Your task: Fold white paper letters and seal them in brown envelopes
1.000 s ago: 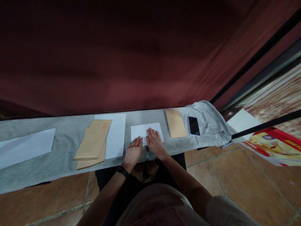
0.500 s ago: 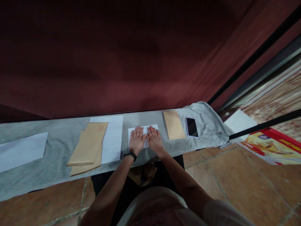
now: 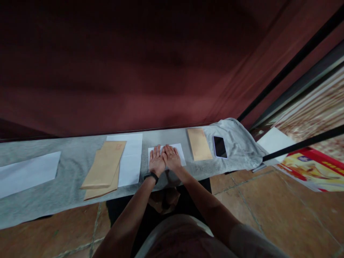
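A folded white sheet of paper lies on the grey cloth-covered table straight ahead of me. My left hand, with a black band on the wrist, lies flat on the paper's left half, fingers stretched out. My right hand lies flat beside it on the middle of the paper, its fingers angled left and touching the left hand's fingers. Neither hand holds anything. Most of the paper is covered by the two hands.
To the left lie a stack of brown envelopes on white sheets, and further left another white sheet. To the right lie a brown envelope and a black phone. A dark red curtain hangs behind the table.
My left hand moved from the table's near edge onto the paper. My right hand then turned left until the two hands' fingers met.
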{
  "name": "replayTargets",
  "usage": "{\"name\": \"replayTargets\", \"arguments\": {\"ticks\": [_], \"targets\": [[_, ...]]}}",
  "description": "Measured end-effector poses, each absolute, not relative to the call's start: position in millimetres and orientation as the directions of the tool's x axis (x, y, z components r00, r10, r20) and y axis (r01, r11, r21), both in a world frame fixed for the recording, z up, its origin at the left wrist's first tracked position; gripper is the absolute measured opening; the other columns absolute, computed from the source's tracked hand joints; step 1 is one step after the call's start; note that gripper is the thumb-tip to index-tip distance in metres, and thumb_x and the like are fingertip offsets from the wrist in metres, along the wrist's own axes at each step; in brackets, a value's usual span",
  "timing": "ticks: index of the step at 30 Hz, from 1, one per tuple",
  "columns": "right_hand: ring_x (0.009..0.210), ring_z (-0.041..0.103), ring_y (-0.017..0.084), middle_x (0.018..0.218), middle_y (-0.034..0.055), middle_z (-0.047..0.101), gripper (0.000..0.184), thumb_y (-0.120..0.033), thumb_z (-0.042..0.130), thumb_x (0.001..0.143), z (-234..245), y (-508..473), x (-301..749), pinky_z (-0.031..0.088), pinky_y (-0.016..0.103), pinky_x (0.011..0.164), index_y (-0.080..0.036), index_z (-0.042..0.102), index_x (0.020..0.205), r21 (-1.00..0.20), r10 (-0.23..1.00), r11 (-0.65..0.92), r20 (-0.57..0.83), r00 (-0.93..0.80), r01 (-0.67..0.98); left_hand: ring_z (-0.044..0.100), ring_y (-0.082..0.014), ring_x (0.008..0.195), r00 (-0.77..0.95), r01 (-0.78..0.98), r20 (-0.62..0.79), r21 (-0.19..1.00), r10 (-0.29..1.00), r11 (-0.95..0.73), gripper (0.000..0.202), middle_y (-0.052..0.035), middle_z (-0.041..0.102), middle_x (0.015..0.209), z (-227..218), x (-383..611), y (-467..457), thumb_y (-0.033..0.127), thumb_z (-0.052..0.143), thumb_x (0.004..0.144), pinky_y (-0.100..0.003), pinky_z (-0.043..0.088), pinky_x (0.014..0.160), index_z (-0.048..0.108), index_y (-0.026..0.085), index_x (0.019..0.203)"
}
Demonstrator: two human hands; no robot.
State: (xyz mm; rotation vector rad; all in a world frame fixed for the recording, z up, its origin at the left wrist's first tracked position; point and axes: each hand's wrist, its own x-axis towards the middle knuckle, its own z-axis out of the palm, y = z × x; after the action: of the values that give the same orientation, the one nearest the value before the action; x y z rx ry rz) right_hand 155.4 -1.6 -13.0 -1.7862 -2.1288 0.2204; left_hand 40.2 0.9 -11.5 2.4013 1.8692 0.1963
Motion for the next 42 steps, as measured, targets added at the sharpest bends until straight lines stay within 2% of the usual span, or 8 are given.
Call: {"name": "replayTargets", "arguments": {"ticks": [6, 12, 17, 21, 31, 37, 42], "targets": [[0.149, 0.037, 0.024, 0.158, 0.0117, 0.042, 0.051, -0.035, 0.033, 0.107, -19.0, -1.9, 165.5, 0.025, 0.045, 0.123, -0.013, 0.044, 0.153, -0.296, 0.974, 0.163, 0.201, -0.106, 0.941, 0.019, -0.0280, 0.156, 0.214, 0.958, 0.071, 0.178, 0.974, -0.223, 0.056, -0.0099, 0.027, 0.167, -11.3, 42.7, 1.7, 0.030, 0.026, 0.103, -0.051, 0.018, 0.126, 0.037, 0.018, 0.157], [0.149, 0.037, 0.029, 0.157, 0.0204, 0.041, 0.060, -0.040, 0.035, 0.106, -26.3, -7.3, 178.0, 0.027, 0.048, 0.122, -0.003, 0.039, 0.153, -0.252, 0.961, 0.079, 0.275, -0.007, 0.965, 0.024, -0.0263, 0.154, 0.126, 0.963, 0.138, 0.219, 0.982, -0.154, 0.060, -0.0156, 0.030, 0.165, -14.5, 43.6, 1.8, 0.033, 0.028, 0.102, -0.047, 0.019, 0.126, 0.034, 0.008, 0.156], [0.148, 0.037, 0.031, 0.157, 0.0248, 0.040, 0.063, -0.042, 0.033, 0.106, -30.5, -14.0, 186.5, 0.029, 0.051, 0.121, 0.001, 0.037, 0.153, -0.221, 0.953, 0.023, 0.300, 0.046, 0.975, 0.025, -0.0303, 0.154, 0.031, 0.969, 0.169, 0.236, 0.985, -0.071, 0.064, -0.0202, 0.030, 0.164, -16.3, 42.4, -0.8, 0.036, 0.029, 0.102, -0.048, 0.018, 0.126, 0.032, 0.001, 0.155], [0.147, 0.039, 0.032, 0.157, 0.0249, 0.040, 0.065, -0.043, 0.034, 0.106, -32.0, -17.3, 190.1, 0.030, 0.051, 0.121, 0.001, 0.036, 0.154, -0.202, 0.956, -0.010, 0.286, 0.069, 0.979, 0.024, -0.0322, 0.154, -0.009, 0.969, 0.181, 0.244, 0.983, -0.036, 0.066, -0.0209, 0.030, 0.163, -17.3, 37.2, -6.9, 0.039, 0.030, 0.102, -0.051, 0.021, 0.125, 0.030, 0.002, 0.156], [0.145, 0.040, 0.033, 0.156, 0.0260, 0.041, 0.064, -0.042, 0.034, 0.106, -38.0, -22.4, 192.1, 0.032, 0.051, 0.118, 0.002, 0.037, 0.153, -0.198, 0.929, -0.037, 0.354, 0.106, 0.980, 0.026, -0.0340, 0.153, -0.029, 0.967, 0.210, 0.253, 0.977, -0.026, 0.070, -0.0237, 0.030, 0.162, -19.0, 21.4, -35.9, 0.044, 0.033, 0.101, -0.052, 0.024, 0.124, 0.031, 0.000, 0.155], [0.146, 0.040, 0.032, 0.156, 0.0259, 0.041, 0.064, -0.042, 0.035, 0.105, -35.4, -24.1, 192.6, 0.031, 0.051, 0.119, 0.001, 0.037, 0.153, -0.219, 0.932, -0.035, 0.345, 0.111, 0.975, 0.028, -0.0336, 0.152, -0.035, 0.958, 0.267, 0.284, 0.963, -0.044, 0.068, -0.0238, 0.032, 0.162, -20.9, 14.7, -62.7, 0.042, 0.032, 0.102, -0.053, 0.026, 0.123, 0.030, 0.000, 0.156], [0.147, 0.039, 0.032, 0.157, 0.0267, 0.039, 0.065, -0.041, 0.035, 0.105, -30.2, -25.5, 191.5, 0.030, 0.052, 0.120, 0.002, 0.035, 0.154, -0.247, 0.941, -0.033, 0.318, 0.113, 0.968, 0.025, -0.0326, 0.153, -0.009, 0.964, 0.223, 0.262, 0.975, -0.051, 0.063, -0.0214, 0.031, 0.162, -10.2, 18.6, -81.6, 0.036, 0.031, 0.102, -0.054, 0.023, 0.125, 0.034, 0.002, 0.155]]}}
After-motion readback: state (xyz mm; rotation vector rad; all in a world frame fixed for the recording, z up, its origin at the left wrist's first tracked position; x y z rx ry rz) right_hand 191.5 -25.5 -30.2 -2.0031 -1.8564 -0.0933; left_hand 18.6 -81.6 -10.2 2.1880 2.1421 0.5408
